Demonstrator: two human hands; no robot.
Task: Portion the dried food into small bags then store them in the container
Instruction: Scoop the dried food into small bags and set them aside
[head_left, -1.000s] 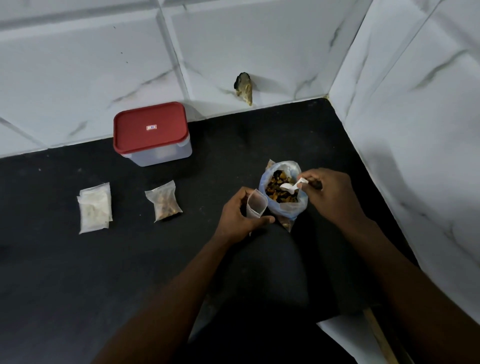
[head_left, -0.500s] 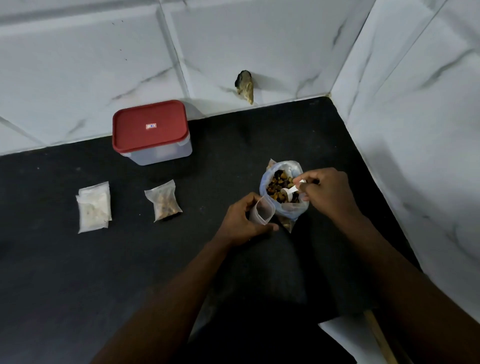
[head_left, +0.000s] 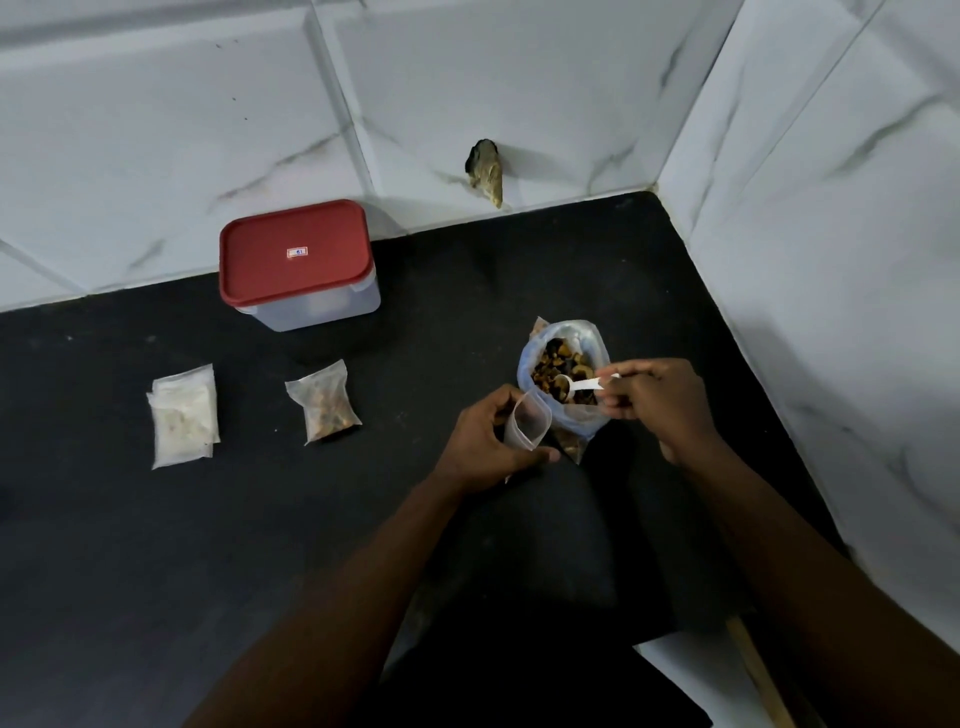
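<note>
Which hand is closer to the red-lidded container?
Left. The left hand, holding a small open bag, is right of the red-lidded container and nearer the person. The right hand, pinching a white scoop in the dried-food bag, is farther right.

A single head-worn view looks steeply down and forward over the black worktop (head_left: 156, 545), facing the tiled wall (head_left: 156, 130) behind the red-lidded container (head_left: 296, 260), which sits left of centre at mid distance.

Container (head_left: 298, 265) behind 2 small bags (head_left: 183, 415) (head_left: 324, 402) at left; food bag (head_left: 563, 379) right, w/ scoop (head_left: 579, 385) in it.
</note>
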